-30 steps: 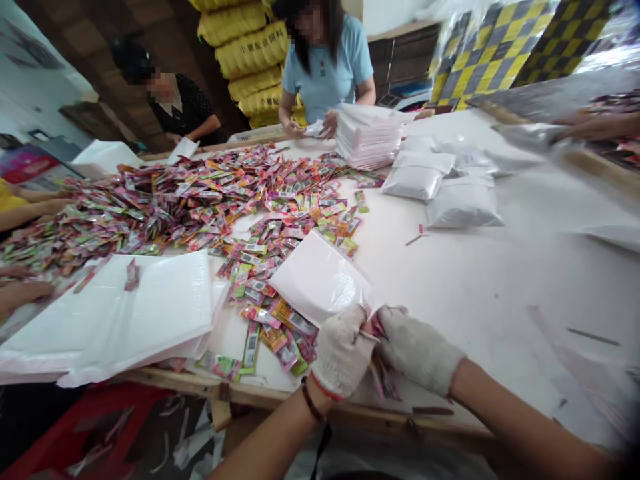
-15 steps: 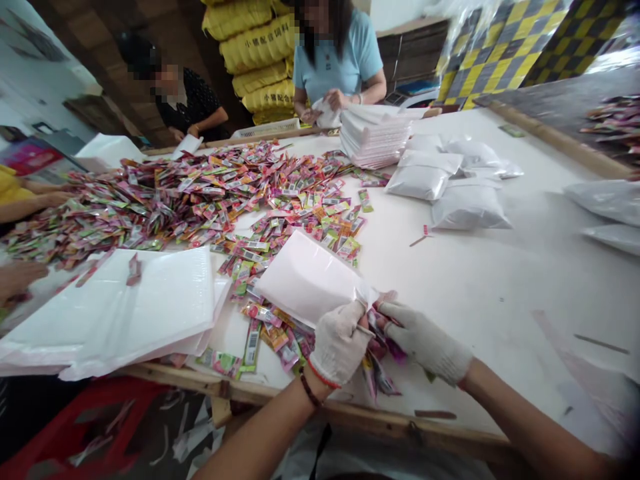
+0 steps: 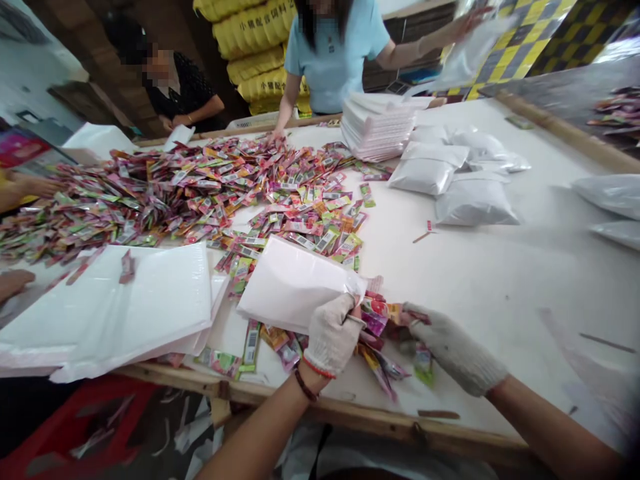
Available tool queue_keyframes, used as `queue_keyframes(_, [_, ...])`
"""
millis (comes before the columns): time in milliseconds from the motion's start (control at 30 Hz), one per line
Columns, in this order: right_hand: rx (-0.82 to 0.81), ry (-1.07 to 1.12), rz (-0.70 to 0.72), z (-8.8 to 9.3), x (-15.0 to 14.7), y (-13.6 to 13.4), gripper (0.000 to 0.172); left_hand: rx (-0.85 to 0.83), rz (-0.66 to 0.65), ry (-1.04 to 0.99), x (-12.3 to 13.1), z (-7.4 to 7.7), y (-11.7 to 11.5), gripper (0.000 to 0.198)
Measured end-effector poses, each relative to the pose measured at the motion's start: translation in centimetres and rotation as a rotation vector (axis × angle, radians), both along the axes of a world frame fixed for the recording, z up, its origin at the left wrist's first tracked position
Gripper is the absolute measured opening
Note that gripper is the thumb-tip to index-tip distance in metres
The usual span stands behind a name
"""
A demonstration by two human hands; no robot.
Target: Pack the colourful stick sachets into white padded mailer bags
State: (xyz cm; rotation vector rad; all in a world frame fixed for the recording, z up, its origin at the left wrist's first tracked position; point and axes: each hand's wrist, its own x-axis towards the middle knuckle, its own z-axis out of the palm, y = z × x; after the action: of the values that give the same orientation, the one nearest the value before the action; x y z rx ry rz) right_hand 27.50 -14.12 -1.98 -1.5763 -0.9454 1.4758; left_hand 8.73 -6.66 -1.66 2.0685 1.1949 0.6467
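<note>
Being pinched at one end by the left hand [image 3: 333, 335], the white envelope [image 3: 295, 280] is held over loose packets [image 3: 327, 239]. Bunched packets [image 3: 376, 319] are seen at that end; some seem pinched by the right hand's [image 3: 453, 347] curled fingers. Edge best kept taut, packets aligned.

For the right white-gloved hand [image 3: 455, 350], open passage is left over the bare right-hand stretch of the white wooden-edged desk [image 3: 500, 280], where only flat brown strips [image 3: 439, 414] are met before plump white plastic parcels [image 3: 476, 200]. Leftward, the way is blocked by the flat white envelope [image 3: 293, 280] gripped in the left white-gloved hand [image 3: 331, 337], and by the broad heap of small multicoloured glossy packets [image 3: 195, 183] behind it. The far side is narrowed by a tall stack of white padded mailers [image 3: 377, 130].
</note>
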Motion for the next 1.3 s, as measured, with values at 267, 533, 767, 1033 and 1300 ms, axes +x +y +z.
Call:
queue_keyframes(267, [0.302, -0.400, -0.274, 3.9, 0.6, 2.0, 0.046, 0.090, -0.050, 0.161, 0.4, 0.2, 0.4, 0.019])
queue_keyframes(533, [0.143, -0.308, -0.225, 2.0, 0.5, 2.3, 0.045, 0.130, -0.049, 0.162, 0.2, 0.2, 0.1, 0.021])
queue_keyframes(767, [0.019, -0.100, -0.225, 3.5, -0.1, -1.3, 0.027, 0.075, -0.043, 0.112, 0.3, 0.2, 0.4, 0.021])
queue_keyframes(1033, [0.178, 0.176, -0.545, 1.4, -3.0, 2.2, 0.027, 0.041, -0.036, 0.028, 0.2, -0.1, 0.6, 0.022])
queue_keyframes(1300, [-0.057, 0.159, -0.361, 1.8, -4.7, 1.6, 0.019, 0.072, -0.011, 0.074, 0.8, 1.1, -0.2, 0.025])
